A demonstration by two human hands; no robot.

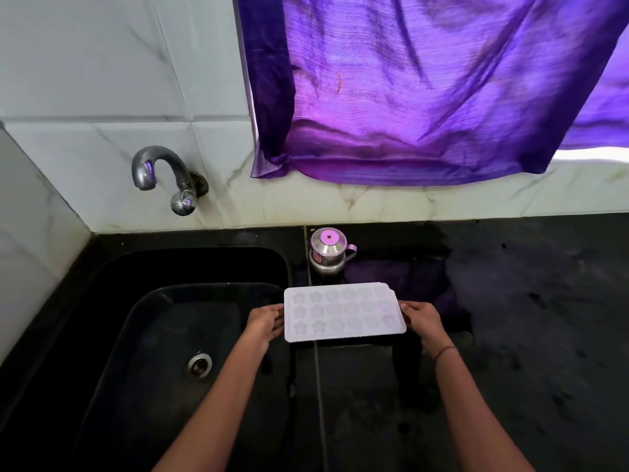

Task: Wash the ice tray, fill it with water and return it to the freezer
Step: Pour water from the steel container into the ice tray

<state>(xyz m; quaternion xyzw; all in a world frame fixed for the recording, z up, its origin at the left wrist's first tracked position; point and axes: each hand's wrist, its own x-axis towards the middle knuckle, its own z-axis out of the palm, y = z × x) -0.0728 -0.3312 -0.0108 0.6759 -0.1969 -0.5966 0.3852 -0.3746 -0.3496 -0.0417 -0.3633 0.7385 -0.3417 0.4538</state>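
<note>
The left hand (265, 321) and the right hand (422, 318) each gripped one short end of the flat white plastic ice tray (343, 313), with fingers closed on its edges. The tray was level in the lower middle of the frame, over the dark stone table (544, 335), just right of the black sink (163, 335). I could not tell if it touched the table. Its star and round cups looked empty. No water came from the curved metal tap (160, 172) at the upper left. So the washing likely had not started. Washing, filling and the trip to the freezer were all left to do.
</note>
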